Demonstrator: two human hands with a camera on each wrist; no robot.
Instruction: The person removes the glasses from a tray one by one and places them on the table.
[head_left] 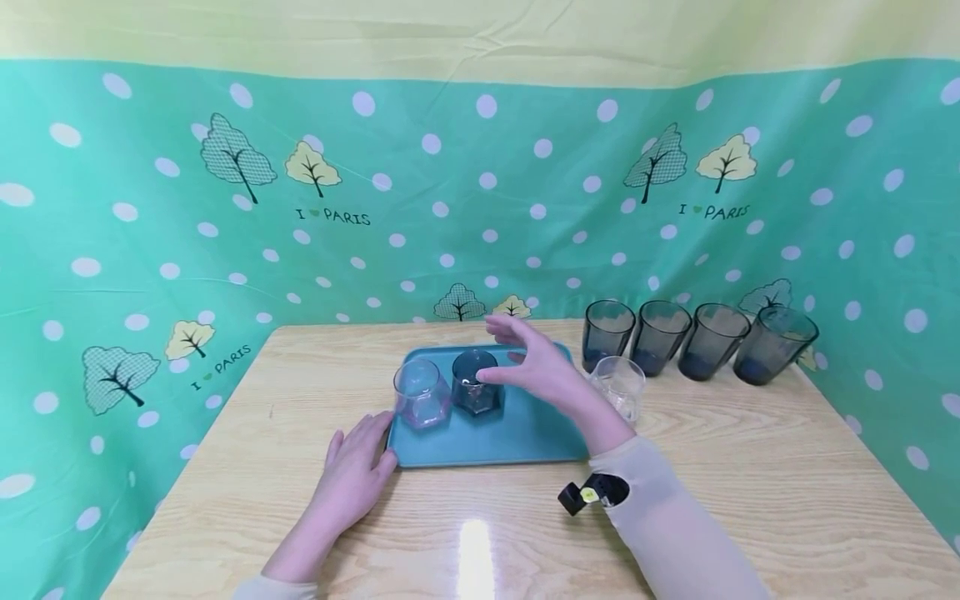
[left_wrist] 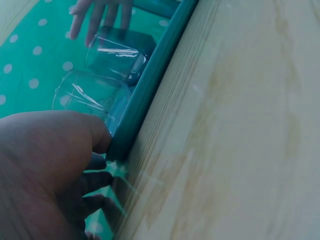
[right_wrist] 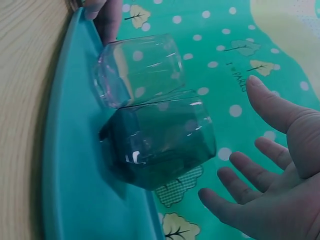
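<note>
A blue-green tray (head_left: 487,450) lies on the table. On its left part stand a clear glass with a pinkish base (head_left: 422,400) and, close beside it, a dark grey glass (head_left: 476,396), both upright. My left hand (head_left: 354,471) rests on the table and touches the tray's front left corner with thumb and fingers; the left wrist view shows the thumb against the rim. Above the tray, my right hand (head_left: 536,362) hovers just right of the dark glass. In the right wrist view its spread fingers (right_wrist: 250,172) are apart from that glass and hold nothing.
Right of the tray, partly behind my right forearm, stands another clear glass (head_left: 621,387). Several tall dark tumblers (head_left: 654,337) form a row at the back right. A green dotted curtain (head_left: 480,208) hangs behind the wooden table (head_left: 750,483).
</note>
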